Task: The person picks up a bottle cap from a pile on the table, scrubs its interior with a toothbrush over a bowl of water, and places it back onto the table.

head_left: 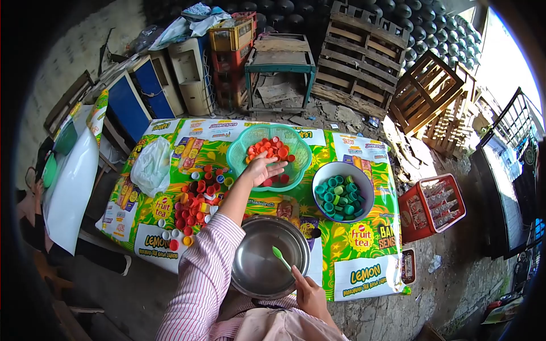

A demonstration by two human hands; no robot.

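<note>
From the head view, the left hand [263, 168] reaches open-fingered into the green basket [242, 149] of red caps [276, 149] beyond the steel bowl [259, 267] on the table [364, 236], while the right hand [307, 292] pinches a green stick [281, 257] over that bowl's near rim, mixed caps [196, 204] lying left of it and a bowl of green caps [341, 196] to its right.

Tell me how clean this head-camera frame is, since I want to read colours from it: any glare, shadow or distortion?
Head view: strong fisheye bends the edges, with black vignette corners; sky at upper right is blown out; sunlight patches the ground right of the table; the left hand over the green basket and the caps are evenly lit and sharp.
</note>
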